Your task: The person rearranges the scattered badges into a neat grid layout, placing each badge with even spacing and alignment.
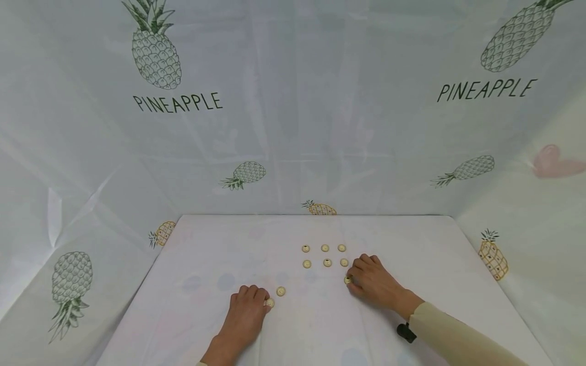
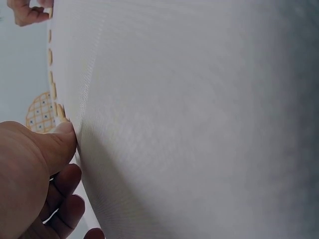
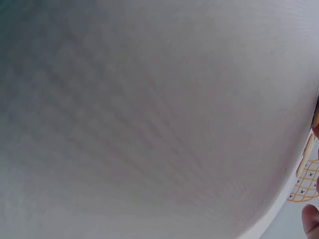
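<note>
In the head view my left hand (image 1: 244, 316) pinches a round, pale wooden disc (image 1: 270, 303) at its fingertips, low over the cloth. The left wrist view shows the thumb (image 2: 62, 142) against that disc's edge. Another disc (image 1: 281, 291) lies just beyond it, up and to the right. My right hand (image 1: 374, 280) holds a similar disc (image 1: 347, 280) between thumb and fingers, with a dark mark on its top. Right above this disc lies the near row's right-hand disc (image 1: 344, 262). Only a few fingertips (image 3: 311, 219) show at the edge of the right wrist view.
Two rows of three discs lie flat near the table's middle, including the far-row disc (image 1: 325, 248) and near-row disc (image 1: 327, 263). A pale cloth (image 1: 206, 264) covers the table. Pineapple-printed sheets (image 1: 293, 112) hang behind and at both sides.
</note>
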Demonstrator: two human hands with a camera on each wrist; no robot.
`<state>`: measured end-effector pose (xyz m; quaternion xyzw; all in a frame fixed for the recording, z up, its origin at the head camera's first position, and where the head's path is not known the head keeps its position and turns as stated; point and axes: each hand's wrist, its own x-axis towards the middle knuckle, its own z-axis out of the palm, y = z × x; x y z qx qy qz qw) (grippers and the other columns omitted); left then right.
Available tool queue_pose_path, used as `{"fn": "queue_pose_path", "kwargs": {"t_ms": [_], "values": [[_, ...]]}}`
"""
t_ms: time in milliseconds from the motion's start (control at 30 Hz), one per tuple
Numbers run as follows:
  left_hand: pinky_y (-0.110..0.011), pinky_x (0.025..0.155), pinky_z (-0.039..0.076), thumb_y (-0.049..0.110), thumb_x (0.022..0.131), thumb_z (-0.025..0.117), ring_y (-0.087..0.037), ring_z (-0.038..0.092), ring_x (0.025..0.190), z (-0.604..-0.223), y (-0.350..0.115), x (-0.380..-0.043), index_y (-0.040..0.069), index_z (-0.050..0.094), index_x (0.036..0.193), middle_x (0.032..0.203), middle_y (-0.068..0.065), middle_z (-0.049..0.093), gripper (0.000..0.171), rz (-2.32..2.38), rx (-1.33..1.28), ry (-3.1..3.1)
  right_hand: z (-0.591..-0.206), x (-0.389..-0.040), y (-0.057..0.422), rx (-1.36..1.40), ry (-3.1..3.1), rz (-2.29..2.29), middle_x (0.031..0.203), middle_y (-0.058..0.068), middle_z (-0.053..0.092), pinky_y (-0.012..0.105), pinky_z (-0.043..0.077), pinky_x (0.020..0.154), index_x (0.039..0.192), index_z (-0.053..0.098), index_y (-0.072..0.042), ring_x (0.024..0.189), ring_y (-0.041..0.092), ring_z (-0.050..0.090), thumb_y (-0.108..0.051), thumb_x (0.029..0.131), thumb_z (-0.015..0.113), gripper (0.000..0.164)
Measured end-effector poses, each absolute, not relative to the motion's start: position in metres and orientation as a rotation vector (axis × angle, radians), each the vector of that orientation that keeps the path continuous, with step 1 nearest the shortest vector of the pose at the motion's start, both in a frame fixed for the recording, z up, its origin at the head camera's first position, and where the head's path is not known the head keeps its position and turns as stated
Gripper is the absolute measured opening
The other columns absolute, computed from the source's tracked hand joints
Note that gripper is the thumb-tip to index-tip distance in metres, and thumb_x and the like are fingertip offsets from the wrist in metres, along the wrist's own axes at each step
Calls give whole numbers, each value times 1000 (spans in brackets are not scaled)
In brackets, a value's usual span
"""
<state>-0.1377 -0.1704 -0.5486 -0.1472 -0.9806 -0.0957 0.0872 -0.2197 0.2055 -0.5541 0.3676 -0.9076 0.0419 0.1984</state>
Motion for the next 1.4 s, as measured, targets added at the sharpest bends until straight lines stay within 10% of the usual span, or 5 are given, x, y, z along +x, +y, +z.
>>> {"fn": "queue_pose_path", "kwargs": {"t_ms": [600,1400], "values": [[-41,79,46,26,89,85,-17,52,93,-551,-169,-137,18,67,103,97,4,60,24,-272,-455,-2898,-548,-222,194,943,-2603,163,97,-3,61,40,38,87,101,71,-15,93,18,46,-28,92,78,17],[-45,84,49,30,90,83,-19,52,97,-543,-169,-135,16,67,107,100,3,61,27,-225,-449,-2945,-539,-217,56,1030,-2582,95,106,-2,63,47,43,100,110,71,-18,104,20,53,-49,98,71,33]]}}
